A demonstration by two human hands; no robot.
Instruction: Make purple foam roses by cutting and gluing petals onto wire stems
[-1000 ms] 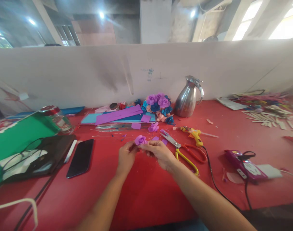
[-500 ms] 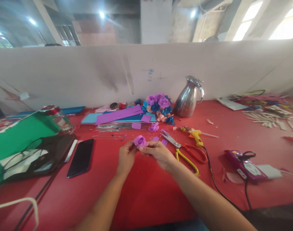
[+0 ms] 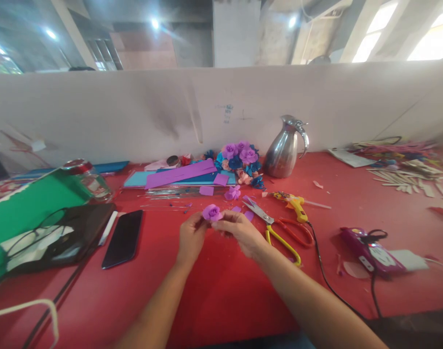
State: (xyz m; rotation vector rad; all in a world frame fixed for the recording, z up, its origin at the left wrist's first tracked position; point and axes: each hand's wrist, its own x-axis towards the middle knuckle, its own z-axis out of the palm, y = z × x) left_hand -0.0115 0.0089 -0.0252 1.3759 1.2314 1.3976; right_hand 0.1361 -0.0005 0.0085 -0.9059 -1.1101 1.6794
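Note:
A purple paper flower (image 3: 212, 213) is held between both hands above the red table. My left hand (image 3: 191, 237) pinches its left side, fingers closed. On the right side, my right hand (image 3: 239, 230) has its thumb and fingers closed on the flower's edge. Just behind lies another purple flower (image 3: 232, 192), with small purple paper pieces (image 3: 206, 191) near it. Scissors (image 3: 268, 220) with red and yellow handles lie open to the right of my right hand. Farther right is a yellow glue gun (image 3: 296, 203).
A bunch of flowers (image 3: 239, 157) and a steel jug (image 3: 283, 148) stand at the back. Purple sheets (image 3: 181, 173) lie behind thin wires. At left are a phone (image 3: 123, 239), a jar (image 3: 92, 182) and glasses on a dark pouch; a purple power socket (image 3: 374, 252) lies right.
The held flower has tilted or turned slightly between my fingers. Both hands stay in nearly the same place.

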